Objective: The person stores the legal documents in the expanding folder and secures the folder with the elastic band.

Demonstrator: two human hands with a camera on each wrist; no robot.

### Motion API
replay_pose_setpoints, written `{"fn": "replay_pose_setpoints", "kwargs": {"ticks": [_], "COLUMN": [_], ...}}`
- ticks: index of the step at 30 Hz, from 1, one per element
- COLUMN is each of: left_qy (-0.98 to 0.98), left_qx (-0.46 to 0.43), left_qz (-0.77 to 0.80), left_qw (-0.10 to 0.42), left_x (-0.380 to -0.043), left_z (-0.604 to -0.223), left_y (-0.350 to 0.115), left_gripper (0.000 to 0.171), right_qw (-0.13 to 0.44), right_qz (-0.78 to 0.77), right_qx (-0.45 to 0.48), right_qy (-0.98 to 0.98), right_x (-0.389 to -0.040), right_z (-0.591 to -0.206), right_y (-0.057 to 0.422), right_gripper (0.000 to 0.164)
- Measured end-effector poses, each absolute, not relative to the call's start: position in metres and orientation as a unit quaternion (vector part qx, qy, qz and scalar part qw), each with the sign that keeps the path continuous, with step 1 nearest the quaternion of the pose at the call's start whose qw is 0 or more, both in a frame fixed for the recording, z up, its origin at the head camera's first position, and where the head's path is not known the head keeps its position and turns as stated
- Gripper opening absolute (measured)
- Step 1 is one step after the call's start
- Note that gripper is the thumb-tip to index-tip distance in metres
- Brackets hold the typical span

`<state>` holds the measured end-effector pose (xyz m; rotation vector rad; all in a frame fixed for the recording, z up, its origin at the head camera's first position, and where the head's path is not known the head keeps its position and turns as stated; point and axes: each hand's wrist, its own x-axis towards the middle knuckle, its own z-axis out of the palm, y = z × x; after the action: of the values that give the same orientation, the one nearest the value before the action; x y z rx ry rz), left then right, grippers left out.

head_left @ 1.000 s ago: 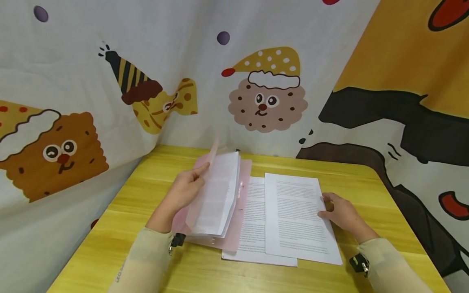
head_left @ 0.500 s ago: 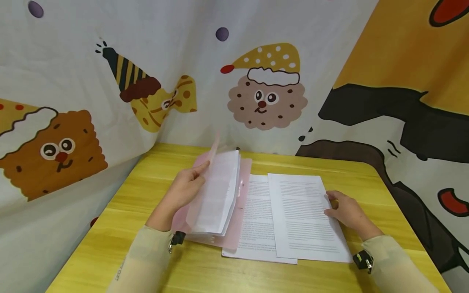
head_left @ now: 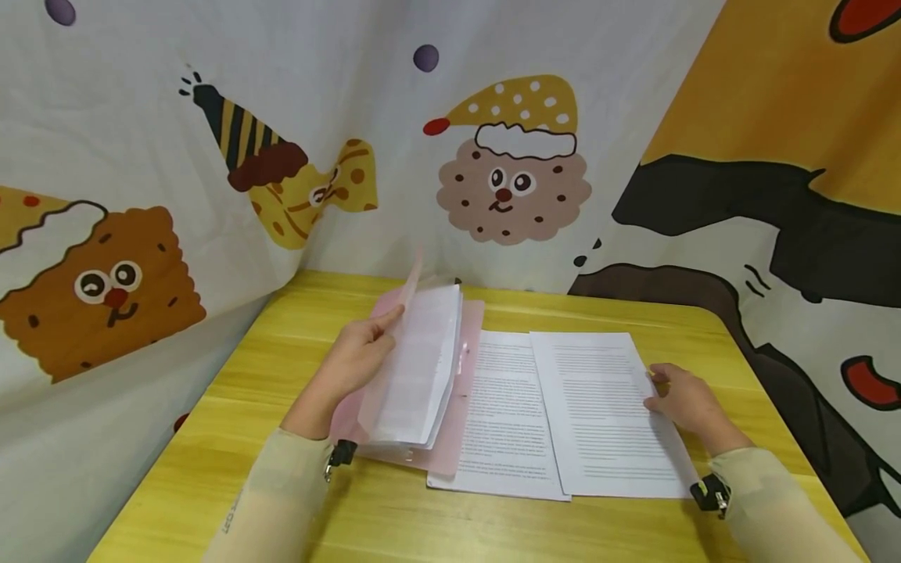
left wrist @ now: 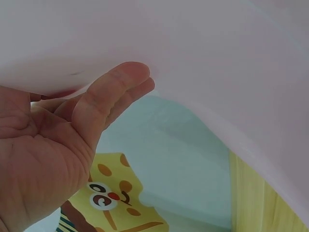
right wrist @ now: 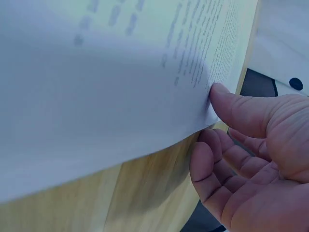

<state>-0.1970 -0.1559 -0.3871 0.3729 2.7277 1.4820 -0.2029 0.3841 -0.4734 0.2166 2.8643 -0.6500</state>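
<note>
A pink folder [head_left: 345, 418] lies open on the left of the yellow wooden table, with white papers [head_left: 422, 360] inside. My left hand [head_left: 359, 356] holds the folder's translucent pink cover [left wrist: 217, 58] raised by its edge, thumb against the sheet in the left wrist view. Right of the folder lies a stack of printed pages [head_left: 510, 422], its left part under the folder. On top of it, shifted right, is a printed sheet [head_left: 608, 414]. My right hand [head_left: 693, 407] pinches this sheet's right edge, thumb on top and fingers below in the right wrist view.
The yellow wooden table [head_left: 436, 532] has its back edge against a white cartoon-print curtain [head_left: 352, 70]. More curtain hangs on the left and right sides.
My right hand has drawn the top printed sheet to the right, baring more of the stack beneath. The left hand and folder keep their place.
</note>
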Motion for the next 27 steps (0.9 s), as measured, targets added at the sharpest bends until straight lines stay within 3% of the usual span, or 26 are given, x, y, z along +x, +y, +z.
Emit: {"fn": "replay_pose_setpoints", "kwargs": {"ticks": [9, 19, 27], "left_qy": [0.874, 0.871, 0.873], "left_qx": [0.118, 0.117, 0.117], "left_qz": [0.470, 0.476, 0.473], "left_qw": [0.010, 0.016, 0.008], "left_x": [-0.197, -0.198, -0.198], "left_z": [-0.387, -0.388, -0.388], "left_y": [-0.154, -0.153, -0.154], "left_gripper": [0.051, 0.052, 0.052], "right_qw": [0.081, 0.139, 0.139], "right_qz": [-0.201, -0.177, -0.164], "right_qx": [0.093, 0.131, 0.131], "right_qy": [0.972, 0.966, 0.968], "right_x": [-0.196, -0.196, -0.195], "right_z": [-0.466, -0.457, -0.459], "right_y": [0.393, 0.384, 0.379], "right_gripper": [0.075, 0.109, 0.112]}}
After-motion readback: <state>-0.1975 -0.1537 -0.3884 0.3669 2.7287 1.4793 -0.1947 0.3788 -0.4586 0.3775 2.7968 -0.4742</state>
